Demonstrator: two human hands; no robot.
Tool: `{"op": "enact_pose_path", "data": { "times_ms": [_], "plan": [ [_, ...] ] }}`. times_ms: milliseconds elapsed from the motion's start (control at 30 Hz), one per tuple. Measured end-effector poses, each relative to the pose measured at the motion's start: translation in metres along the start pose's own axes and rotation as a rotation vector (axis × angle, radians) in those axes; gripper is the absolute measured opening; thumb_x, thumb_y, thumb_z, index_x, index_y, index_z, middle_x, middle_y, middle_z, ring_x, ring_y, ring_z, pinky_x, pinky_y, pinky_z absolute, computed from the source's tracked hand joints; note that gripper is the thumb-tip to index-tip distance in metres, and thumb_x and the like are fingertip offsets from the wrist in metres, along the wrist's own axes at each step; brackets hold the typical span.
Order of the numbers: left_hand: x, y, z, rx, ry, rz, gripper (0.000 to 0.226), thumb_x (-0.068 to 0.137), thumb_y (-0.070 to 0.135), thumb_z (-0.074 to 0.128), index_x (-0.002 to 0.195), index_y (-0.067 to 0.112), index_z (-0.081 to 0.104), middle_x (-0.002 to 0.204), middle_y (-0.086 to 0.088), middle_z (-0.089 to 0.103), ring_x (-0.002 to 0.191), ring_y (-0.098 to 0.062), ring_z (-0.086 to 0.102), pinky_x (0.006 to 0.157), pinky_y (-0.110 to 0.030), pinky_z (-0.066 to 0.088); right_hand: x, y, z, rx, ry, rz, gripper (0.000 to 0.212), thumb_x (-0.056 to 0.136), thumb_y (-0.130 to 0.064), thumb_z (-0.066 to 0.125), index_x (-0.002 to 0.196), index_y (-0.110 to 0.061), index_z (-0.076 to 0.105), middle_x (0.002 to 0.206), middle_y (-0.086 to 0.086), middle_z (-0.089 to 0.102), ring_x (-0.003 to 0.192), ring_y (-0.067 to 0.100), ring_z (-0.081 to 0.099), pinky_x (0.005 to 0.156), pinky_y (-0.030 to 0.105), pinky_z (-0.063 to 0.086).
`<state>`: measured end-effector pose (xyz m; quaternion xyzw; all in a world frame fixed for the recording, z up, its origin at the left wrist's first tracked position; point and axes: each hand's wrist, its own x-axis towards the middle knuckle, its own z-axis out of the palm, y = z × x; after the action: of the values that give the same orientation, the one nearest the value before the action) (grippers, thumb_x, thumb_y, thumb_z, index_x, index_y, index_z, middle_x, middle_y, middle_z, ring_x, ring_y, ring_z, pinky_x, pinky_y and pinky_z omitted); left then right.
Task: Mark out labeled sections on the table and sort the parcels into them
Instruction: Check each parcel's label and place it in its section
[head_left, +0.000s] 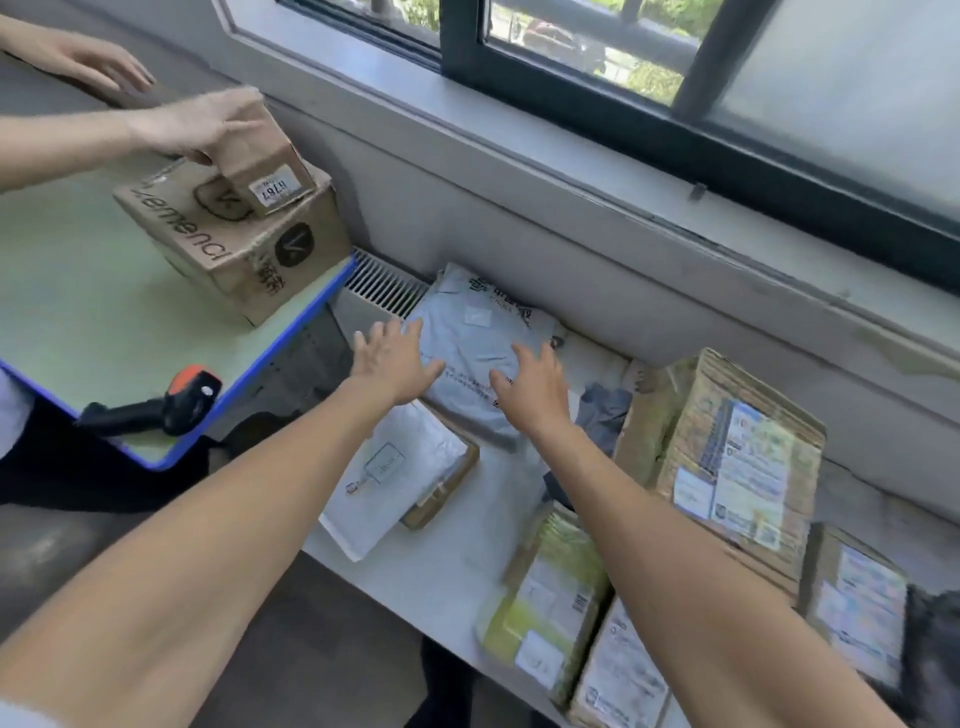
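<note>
A grey plastic mailer (480, 332) lies on a low white surface (441, 571) below the window. My left hand (392, 361) reaches to its left edge with fingers spread. My right hand (535, 387) hovers over its right side, fingers also spread; neither hand grips it. A white mailer (395, 478) lies nearer me over a small brown box (441, 499). On the green table (78, 312) at left, a large cardboard box (234, 249) carries a smaller brown box (265, 161), which another person's hand (197, 124) holds.
A black and orange barcode scanner (156, 405) lies near the table's blue edge. Several cardboard parcels with labels (737, 457) and a yellow-green parcel (550, 597) crowd the right. A radiator grille (382, 283) and the window sill stand behind. Another person's second hand (88, 57) rests at top left.
</note>
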<state>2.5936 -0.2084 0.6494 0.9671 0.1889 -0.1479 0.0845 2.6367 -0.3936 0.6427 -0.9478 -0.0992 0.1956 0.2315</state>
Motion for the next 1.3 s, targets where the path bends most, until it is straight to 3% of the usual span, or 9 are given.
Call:
{"op": "enact_pose_path", "data": {
  "times_ms": [133,400,500,700,833,967,1100,1200,1300],
  "plan": [
    [0.027,-0.001,0.009,-0.096,-0.064,-0.049,0.081,0.092,0.055,0.053,0.154,0.015,0.021,0.153,-0.014,0.034,0.140,-0.034,0.031,0.115,-0.052,0.023,0.017,0.013,0.017,0.123,-0.028,0.178,0.067,0.093,-0.031,0.056,0.152,-0.017,0.028,0.163,0.012,0.009,0.148,0.034,0.016,0.114,0.045,0.029],
    [0.062,-0.006,0.027,-0.319,-0.208,-0.107,0.088,0.086,0.054,0.063,0.152,0.013,0.021,0.152,-0.016,0.035,0.138,-0.039,0.035,0.110,-0.052,0.034,0.040,0.020,0.034,0.290,-0.102,0.309,0.062,0.091,-0.027,0.056,0.150,-0.023,0.038,0.153,0.017,0.028,0.135,0.039,0.040,0.109,0.040,0.037],
    [0.069,-0.005,0.031,-0.526,-0.198,-0.158,0.093,0.082,0.051,0.071,0.152,0.011,0.023,0.152,-0.013,0.039,0.137,-0.037,0.039,0.110,-0.051,0.036,0.045,0.014,0.035,0.476,-0.022,0.399,0.061,0.089,-0.031,0.061,0.145,-0.018,0.041,0.145,0.012,0.046,0.128,0.033,0.050,0.106,0.037,0.042],
    [0.069,-0.006,0.013,-0.836,-0.074,-0.302,0.092,0.081,0.051,0.072,0.151,0.008,0.030,0.151,-0.011,0.041,0.136,-0.032,0.042,0.110,-0.045,0.037,0.048,0.014,0.020,0.717,0.155,0.585,0.058,0.088,-0.038,0.066,0.129,-0.002,0.045,0.125,0.013,0.058,0.108,0.031,0.058,0.087,0.035,0.046],
    [0.064,-0.011,-0.011,-1.048,-0.042,-0.387,0.064,0.077,0.058,0.073,0.118,0.011,0.059,0.118,-0.004,0.062,0.104,-0.025,0.061,0.100,-0.040,0.048,0.042,0.000,-0.004,0.890,0.219,0.509,0.022,0.083,-0.028,0.072,0.088,-0.010,0.061,0.083,0.002,0.065,0.077,0.024,0.060,0.067,0.031,0.046],
    [0.050,-0.015,-0.046,-1.288,-0.055,-0.469,0.082,0.054,0.063,0.084,0.111,0.008,0.062,0.108,-0.003,0.068,0.095,-0.026,0.068,0.091,-0.043,0.055,0.028,-0.021,-0.042,0.998,0.193,0.401,0.039,0.081,-0.018,0.074,0.116,-0.008,0.061,0.103,0.009,0.070,0.089,0.026,0.069,0.078,0.040,0.058],
    [0.037,-0.008,-0.069,-1.449,-0.035,-0.355,0.090,0.048,0.065,0.089,0.121,0.016,0.066,0.112,-0.007,0.073,0.092,-0.027,0.072,0.080,-0.048,0.059,0.007,-0.025,-0.093,0.995,0.215,0.263,0.038,0.083,-0.012,0.072,0.117,-0.011,0.054,0.100,0.005,0.065,0.081,0.017,0.063,0.059,0.023,0.051],
    [0.008,0.021,-0.097,-1.546,-0.056,-0.214,0.048,0.076,0.038,0.083,0.112,0.012,0.066,0.093,-0.004,0.077,0.075,-0.021,0.074,0.060,-0.035,0.060,-0.014,-0.014,-0.130,1.003,0.216,0.223,0.040,0.084,-0.015,0.073,0.119,-0.012,0.054,0.106,0.007,0.068,0.087,0.023,0.068,0.062,0.031,0.057],
    [-0.016,0.051,-0.110,-1.553,-0.146,-0.105,0.043,0.081,0.025,0.078,0.119,0.007,0.066,0.104,-0.010,0.075,0.088,-0.025,0.074,0.071,-0.037,0.060,-0.039,0.008,-0.161,1.034,0.221,0.205,0.038,0.082,-0.014,0.074,0.115,-0.013,0.055,0.107,0.012,0.069,0.099,0.032,0.070,0.078,0.048,0.059]
  ]
}}
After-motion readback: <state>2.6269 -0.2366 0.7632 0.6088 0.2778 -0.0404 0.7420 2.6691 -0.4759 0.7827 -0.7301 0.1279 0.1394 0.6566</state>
